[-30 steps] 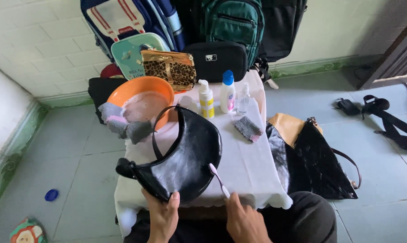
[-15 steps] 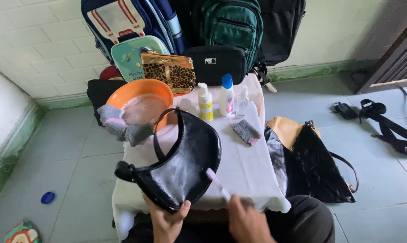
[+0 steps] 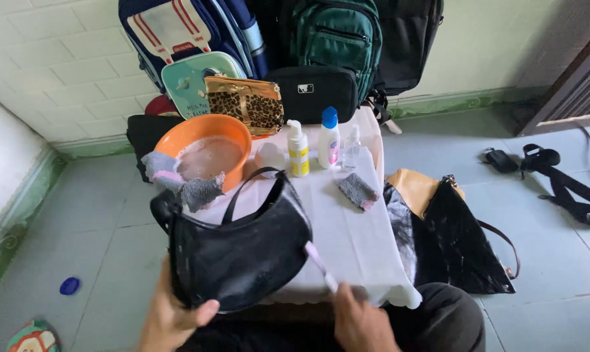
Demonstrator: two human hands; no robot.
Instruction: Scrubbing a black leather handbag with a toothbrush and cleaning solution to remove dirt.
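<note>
Black and glossy, the curved leather handbag sits tilted above the near edge of the small white-clothed table, and our left hand grips its lower rim — thumb lying across the front. Our right hand is closed around a pale pink toothbrush, whose head touches the bag's right end. Behind the bag stand a round orange plastic basin of cloudy water, a grey rag draped over its rim, and three small bottles.
</note>
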